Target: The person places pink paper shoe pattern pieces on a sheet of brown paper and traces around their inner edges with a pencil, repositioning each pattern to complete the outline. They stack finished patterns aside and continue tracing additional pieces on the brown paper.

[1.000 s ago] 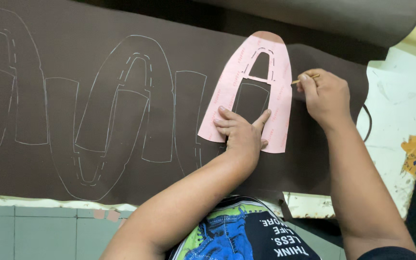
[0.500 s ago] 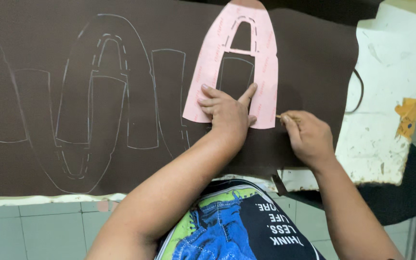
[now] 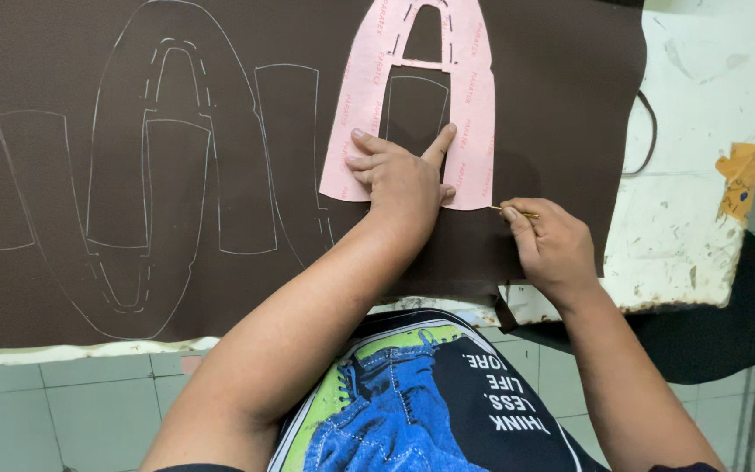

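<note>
tracing step here: my left hand, fingers spread, pins the pink template on the brown sheet at upper centre. my right hand pinches a thin marker at the template's lower right corner. next move probably needs steady pressure along the edge.

Your pink template looks like thin matt card on a matt, finely grained brown sheet. The white worktop shows chipped, scuffed paint.
</note>
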The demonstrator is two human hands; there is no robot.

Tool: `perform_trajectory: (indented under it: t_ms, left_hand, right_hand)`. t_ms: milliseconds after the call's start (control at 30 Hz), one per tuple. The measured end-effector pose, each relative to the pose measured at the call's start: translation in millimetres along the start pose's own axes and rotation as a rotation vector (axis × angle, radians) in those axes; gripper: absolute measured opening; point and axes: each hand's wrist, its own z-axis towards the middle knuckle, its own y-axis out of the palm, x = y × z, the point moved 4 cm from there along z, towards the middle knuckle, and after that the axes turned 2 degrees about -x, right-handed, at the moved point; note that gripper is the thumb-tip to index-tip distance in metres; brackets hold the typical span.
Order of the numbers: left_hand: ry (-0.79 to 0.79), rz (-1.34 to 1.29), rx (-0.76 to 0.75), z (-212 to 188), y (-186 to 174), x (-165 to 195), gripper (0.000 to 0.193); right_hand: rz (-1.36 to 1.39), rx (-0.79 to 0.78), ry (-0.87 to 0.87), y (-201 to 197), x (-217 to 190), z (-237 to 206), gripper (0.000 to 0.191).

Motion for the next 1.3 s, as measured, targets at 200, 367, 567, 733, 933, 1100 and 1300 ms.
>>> perform_trajectory:
  t_ms: [200,367,567,733,933,1100,1300]
  left_hand:
    - [0.038,-0.002,0.029,3,5,-3,0.080]
    - [0.035,0.008,0.076,4,10,-6,0.075]
    - [0.028,-0.049,0.032,9,13,-7,0.073]
    - [0.038,-0.006,0.104,8,15,-8,0.069]
    - [0.061,-0.075,0.131,10,14,-14,0.069]
    - [0.106,-0.230,0.422,-7,19,-48,0.064]
    - [0.196,-0.272,0.658,-30,23,-81,0.044]
  right_hand:
    - [0.064,-0.053,-0.096,23,-19,6,0.013]
    - [0.127,-0.071,-0.154,32,-31,9,0.013]
    - [0.138,-0.095,-0.192,34,-35,14,0.013]
    - [-0.012,-0.027,-0.242,36,-41,24,0.011]
    - [-0.032,0.036,-0.218,33,-40,50,0.013]
    - [-0.057,0.030,-0.258,31,-45,55,0.014]
    - [-0.062,0.098,-0.234,32,-43,85,0.014]
